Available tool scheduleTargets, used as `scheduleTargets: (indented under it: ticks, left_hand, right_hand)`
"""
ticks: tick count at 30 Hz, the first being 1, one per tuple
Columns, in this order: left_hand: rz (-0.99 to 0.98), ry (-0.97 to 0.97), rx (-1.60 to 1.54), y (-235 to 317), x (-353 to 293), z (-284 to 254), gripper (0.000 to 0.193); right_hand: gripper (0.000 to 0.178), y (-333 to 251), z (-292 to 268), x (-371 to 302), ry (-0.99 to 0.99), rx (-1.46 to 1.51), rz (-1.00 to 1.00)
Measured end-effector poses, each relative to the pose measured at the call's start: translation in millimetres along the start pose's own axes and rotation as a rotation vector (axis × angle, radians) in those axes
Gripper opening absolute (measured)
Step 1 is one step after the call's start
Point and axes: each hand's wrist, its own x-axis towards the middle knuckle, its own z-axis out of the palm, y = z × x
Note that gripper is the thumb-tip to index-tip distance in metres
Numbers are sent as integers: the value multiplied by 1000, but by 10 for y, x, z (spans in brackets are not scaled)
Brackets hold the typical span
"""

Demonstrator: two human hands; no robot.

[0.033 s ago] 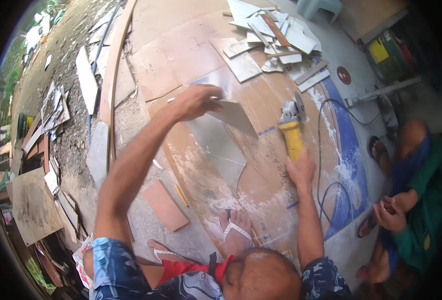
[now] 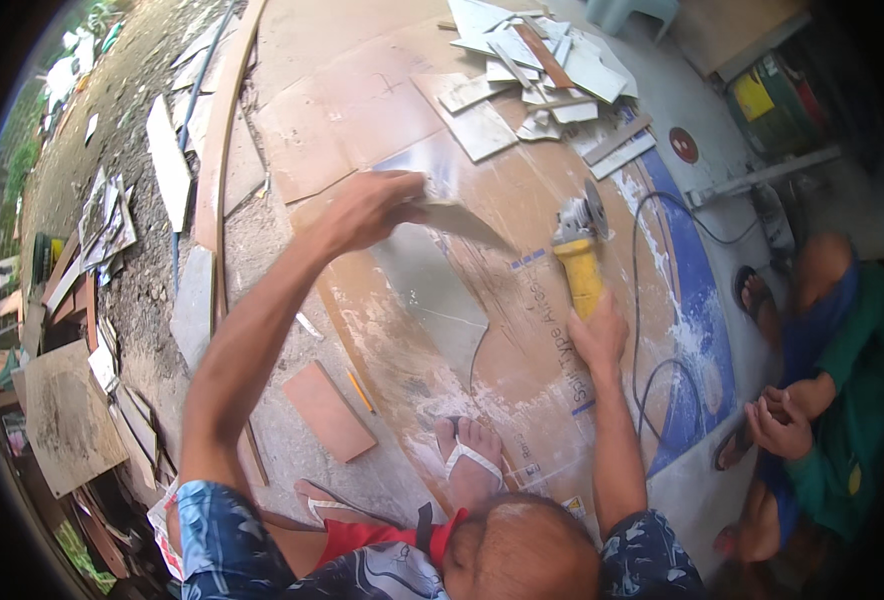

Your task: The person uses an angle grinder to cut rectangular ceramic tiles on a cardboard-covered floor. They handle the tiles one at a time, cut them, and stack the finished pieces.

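Note:
My left hand is closed on the edge of a grey tile piece, held tilted and seen almost edge-on above the ground. Below it, a larger grey tile with a slanted, pointed end lies flat on the cardboard. In my right hand is a yellow angle grinder, gripped by its body. The grinder's disc points away from me, apart from both tiles. Whether the disc spins cannot be told.
A heap of broken tile pieces lies at the far side. A black cord loops right of the grinder. Another person's hands show at right. Near my foot are a reddish tile and a pencil. A long wooden board runs along the left.
The tile piece in my left hand has tipped to a more edge-on angle, and that hand has shifted slightly left. The grinder stays nearly where it was.

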Motion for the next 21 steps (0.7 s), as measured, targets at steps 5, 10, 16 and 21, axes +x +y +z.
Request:
scheduleTargets:
  ticks: [5,10,16,21]
  left_hand:
    - [345,688,490,-64,-944,-267,18]
    - [534,780,765,142,-1250,-649,33]
    - [435,879,705,238,-1563,-832,22]
    - [-139,962,-44,-37,-1571,-652,22]
  right_hand:
    - [73,-351,12,49,-12,-9,-45]
    - [77,-193,13,52,-33,-56,-13]
    - [84,-297,38,65,-54,-72,7]
    - [87,71,195,106,55,-57,-90]
